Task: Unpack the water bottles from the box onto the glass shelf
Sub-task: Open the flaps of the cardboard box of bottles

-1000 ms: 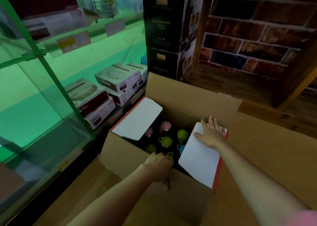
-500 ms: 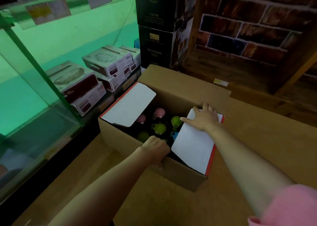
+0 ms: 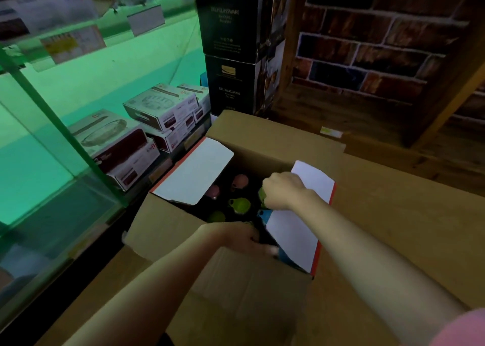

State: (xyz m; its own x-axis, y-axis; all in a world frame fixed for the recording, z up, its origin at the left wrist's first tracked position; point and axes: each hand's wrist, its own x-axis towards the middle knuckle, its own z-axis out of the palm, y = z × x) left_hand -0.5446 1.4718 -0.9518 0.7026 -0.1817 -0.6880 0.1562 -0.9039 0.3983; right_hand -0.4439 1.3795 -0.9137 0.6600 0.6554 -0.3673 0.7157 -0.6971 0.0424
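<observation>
Nearest, the left hand (image 3: 241,236) is seen curled over the near rim of the cardboard box (image 3: 236,293), its fingers hooked down inside the opening; whether a bottle is gripped there cannot be told. The box is set on a brown wooden surface (image 3: 393,240), close to that surface's left edge.

A little further in, the right hand (image 3: 284,192) is reached down past the white right flap (image 3: 296,230), and its fingers are closed around a green bottle cap (image 3: 261,194). The water bottles (image 3: 240,205) are still packed upright inside the box: green caps in the middle, pink caps (image 3: 240,181) toward the far side, a blue one (image 3: 263,214) against the right flap. The white left flap (image 3: 196,172) is folded out over the left rim.

To the left, the glass shelf (image 3: 65,206) is lit green, with white product boxes (image 3: 160,106) stacked at its far end. Beyond the box, two black glassware cartons (image 3: 231,43) are stacked, and a brick wall (image 3: 380,43) is seen behind them on the right.
</observation>
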